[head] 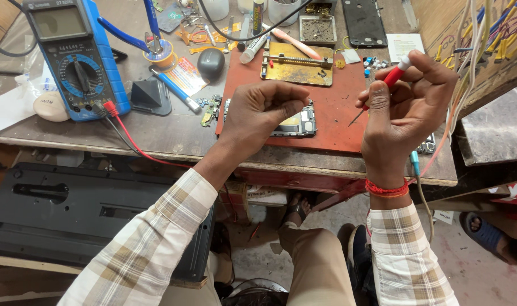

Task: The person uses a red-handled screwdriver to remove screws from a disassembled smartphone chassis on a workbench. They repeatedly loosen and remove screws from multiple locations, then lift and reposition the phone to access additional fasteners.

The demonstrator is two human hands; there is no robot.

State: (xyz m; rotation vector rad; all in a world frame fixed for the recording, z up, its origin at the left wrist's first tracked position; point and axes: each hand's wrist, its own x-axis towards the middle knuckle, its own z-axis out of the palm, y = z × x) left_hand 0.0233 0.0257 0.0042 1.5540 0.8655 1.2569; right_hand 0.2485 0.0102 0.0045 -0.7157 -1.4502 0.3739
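Observation:
My right hand (409,107) grips a small red-handled screwdriver (383,85) with a white cap, its thin tip pointing down-left over the red work mat (338,113). My left hand (264,110) is curled, fingertips pinched together above an opened phone (298,124) that lies on the mat. Whether something tiny sits between those fingertips cannot be told. The phone is partly hidden under my left hand.
A blue multimeter (77,56) with red and black leads stands at the left. A brass holding fixture (298,63), a black phone frame (363,22), small parts, pens and tweezers lie at the back. Bundled wires (485,34) hang at the right. A black case (71,215) sits below the bench.

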